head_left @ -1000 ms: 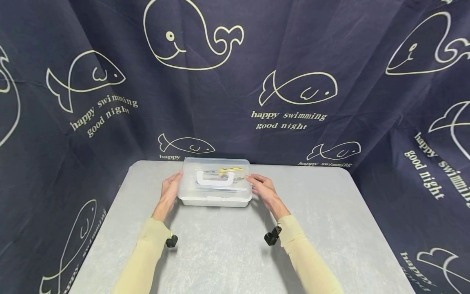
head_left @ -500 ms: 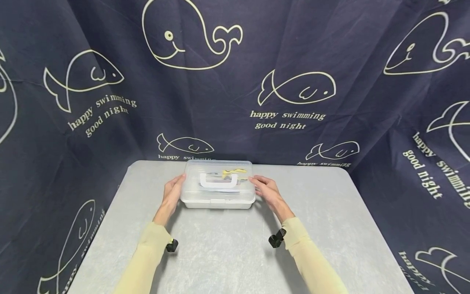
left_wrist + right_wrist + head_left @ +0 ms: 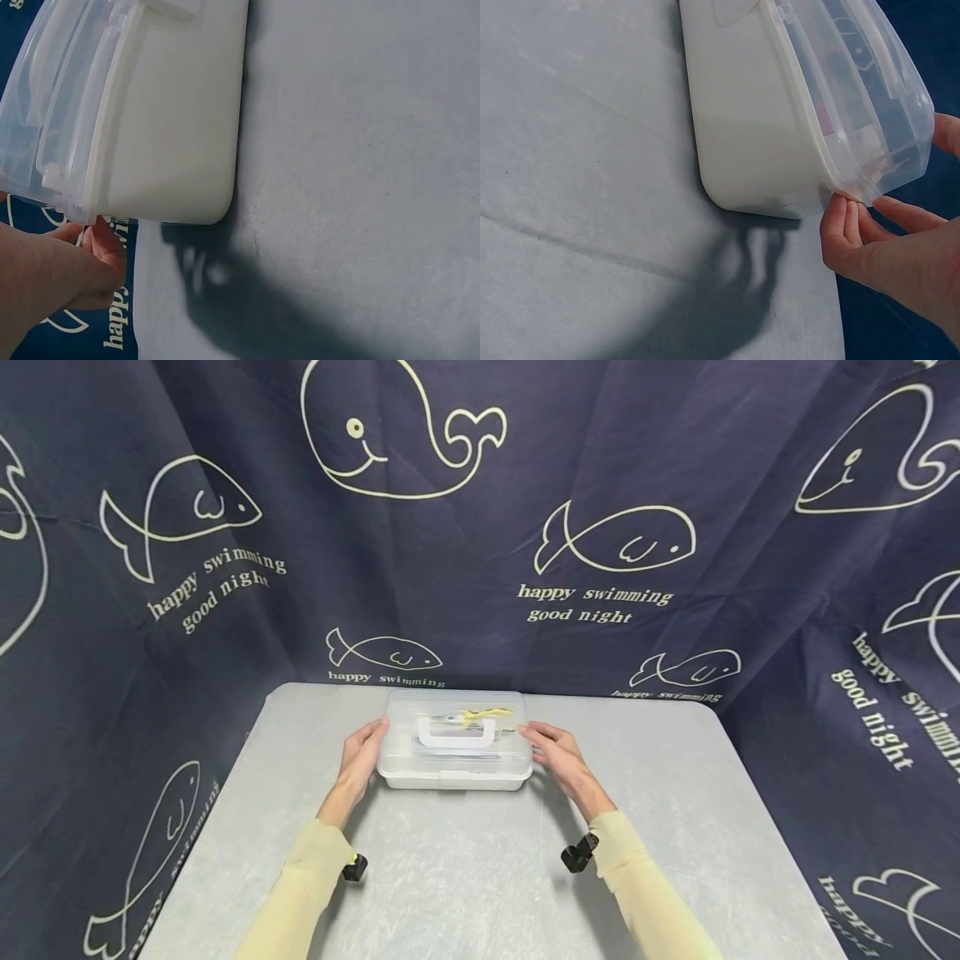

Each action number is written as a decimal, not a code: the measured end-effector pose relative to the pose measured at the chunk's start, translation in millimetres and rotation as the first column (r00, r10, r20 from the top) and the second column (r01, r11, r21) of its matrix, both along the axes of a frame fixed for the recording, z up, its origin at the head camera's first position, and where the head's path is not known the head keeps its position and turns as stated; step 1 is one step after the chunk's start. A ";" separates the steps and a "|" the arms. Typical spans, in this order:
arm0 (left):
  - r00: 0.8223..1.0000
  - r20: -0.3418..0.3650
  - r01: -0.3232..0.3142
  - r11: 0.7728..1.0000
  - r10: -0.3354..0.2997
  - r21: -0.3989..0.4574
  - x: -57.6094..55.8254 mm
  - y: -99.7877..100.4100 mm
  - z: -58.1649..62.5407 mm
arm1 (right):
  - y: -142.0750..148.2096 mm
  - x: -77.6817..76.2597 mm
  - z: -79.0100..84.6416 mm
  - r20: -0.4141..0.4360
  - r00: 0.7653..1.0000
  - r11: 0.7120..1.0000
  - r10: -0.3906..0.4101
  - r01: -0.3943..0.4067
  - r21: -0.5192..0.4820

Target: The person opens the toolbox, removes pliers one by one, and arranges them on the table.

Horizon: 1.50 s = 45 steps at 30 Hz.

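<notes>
A lidded plastic storage box (image 3: pixel 456 779) sits near the back of the table, with a white base, a clear lid (image 3: pixel 900 135) and a white carrying handle (image 3: pixel 456 742). The lid is down. Through it shows a yellow-handled tool (image 3: pixel 487 716) with a silvery end, among other slim items. My left hand (image 3: pixel 362 756) holds the box's left end, its fingertips curled under the lid rim in the left wrist view. At the opposite end my right hand (image 3: pixel 562 758) grips the same rim, with fingers (image 3: pixel 847 221) tucked below it and the thumb against the lid.
A grey table (image 3: pixel 465 868) extends in front of the box and to both sides. Dark blue fabric (image 3: pixel 480 568) printed with fish, whales and lettering hangs behind and around the table. Small black wrist cameras (image 3: pixel 579 853) hang below both cuffs.
The box has shifted slightly right and toward me on the table, both hands travelling with it. Their hold at the two ends looks the same.
</notes>
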<state>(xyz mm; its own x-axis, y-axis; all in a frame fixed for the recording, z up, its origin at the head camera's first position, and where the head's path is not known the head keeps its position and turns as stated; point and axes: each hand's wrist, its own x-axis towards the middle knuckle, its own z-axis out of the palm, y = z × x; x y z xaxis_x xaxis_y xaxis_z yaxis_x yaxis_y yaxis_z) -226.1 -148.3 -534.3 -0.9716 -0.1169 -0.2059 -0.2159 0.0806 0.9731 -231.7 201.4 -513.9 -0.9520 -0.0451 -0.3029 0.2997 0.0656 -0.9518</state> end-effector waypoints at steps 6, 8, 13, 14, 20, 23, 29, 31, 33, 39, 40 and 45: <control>1.000 0.006 -0.007 1.000 0.007 0.014 3.1 3.6 -0.2 | 4.4 2.9 -0.1 0.000 1.000 1.000 0.002 -0.002 -0.001; 1.000 0.006 -0.006 1.000 0.006 0.022 4.1 4.7 -0.8 | 5.5 4.7 -0.1 -0.004 1.000 1.000 0.001 -0.001 -0.004; 1.000 0.013 -0.007 1.000 0.007 0.025 6.3 7.0 -2.2 | 9.3 8.2 -1.2 -0.010 1.000 1.000 -0.001 0.001 -0.002; 1.000 0.016 -0.009 1.000 0.008 0.027 6.5 7.6 -2.4 | 10.2 8.6 -1.5 -0.012 1.000 1.000 -0.001 0.001 -0.004; 0.999 0.034 0.006 0.999 -0.008 0.053 9.3 9.3 -3.4 | 15.8 10.9 -3.5 -0.021 1.000 1.000 0.009 -0.009 -0.006; 0.999 0.044 0.022 0.998 -0.024 0.055 11.9 9.7 -3.1 | 18.2 13.0 -3.6 -0.017 1.000 1.000 0.017 -0.017 -0.006; 0.997 0.057 0.042 0.998 -0.045 0.055 16.7 10.2 -2.8 | 22.1 16.7 -1.4 -0.013 0.999 0.999 0.030 -0.030 -0.016; 0.997 0.064 0.042 0.998 -0.045 0.051 18.4 10.3 -3.3 | 23.3 17.6 -1.4 -0.013 0.999 0.999 0.034 -0.034 -0.008; 0.997 0.068 0.037 0.998 -0.040 0.053 19.7 10.7 -4.2 | 24.1 19.1 -1.1 -0.013 0.999 0.999 0.037 -0.037 -0.004; 0.997 0.069 0.039 0.998 -0.043 0.050 24.3 12.1 -5.2 | 27.1 23.3 -1.4 -0.010 0.999 0.999 0.038 -0.038 -0.012; 0.997 0.069 0.042 0.998 -0.045 0.049 25.2 12.6 -4.9 | 27.5 24.2 -1.2 -0.010 0.999 0.999 0.038 -0.038 -0.013; 0.997 0.069 0.041 0.997 -0.045 0.066 30.7 15.4 -3.0 | 30.1 29.5 0.6 -0.006 0.999 0.999 0.037 -0.037 -0.011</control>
<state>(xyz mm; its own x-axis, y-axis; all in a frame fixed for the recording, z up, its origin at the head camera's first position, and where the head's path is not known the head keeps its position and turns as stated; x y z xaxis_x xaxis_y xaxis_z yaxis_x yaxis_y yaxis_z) -195.4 -132.9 -537.4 -0.9583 -0.0595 -0.2795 -0.2815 0.0285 0.9591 -202.2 231.5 -513.3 -0.9515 -0.0833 -0.2963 0.2913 0.0662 -0.9543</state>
